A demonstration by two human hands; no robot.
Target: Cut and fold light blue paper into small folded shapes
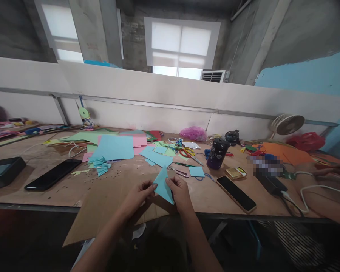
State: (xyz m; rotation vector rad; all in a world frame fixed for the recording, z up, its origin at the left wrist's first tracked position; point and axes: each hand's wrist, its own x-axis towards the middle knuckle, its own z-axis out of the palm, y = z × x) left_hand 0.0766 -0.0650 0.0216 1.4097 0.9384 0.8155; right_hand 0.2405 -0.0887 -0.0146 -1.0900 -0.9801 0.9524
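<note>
A folded piece of light blue paper point(163, 186), roughly triangular with its point upward, is held up between both hands above the front of the table. My left hand point(143, 193) pinches its left edge between thumb and fingers. On the other side, my right hand point(180, 190) grips the right edge, thumb on the front face. Under the hands lies a sheet of brown cardboard point(102, 202). Just beyond are scissors point(180, 172), a small blue paper square point(197, 171) and larger cut blue paper point(158, 158).
Blue sheets point(116, 147) and paper scraps point(99, 163) lie at left centre, near a black phone point(53, 174). To the right stand a dark tumbler point(217, 154), a gold box point(235, 173) and another phone point(236, 193). Another person's arm point(314, 192) rests at far right.
</note>
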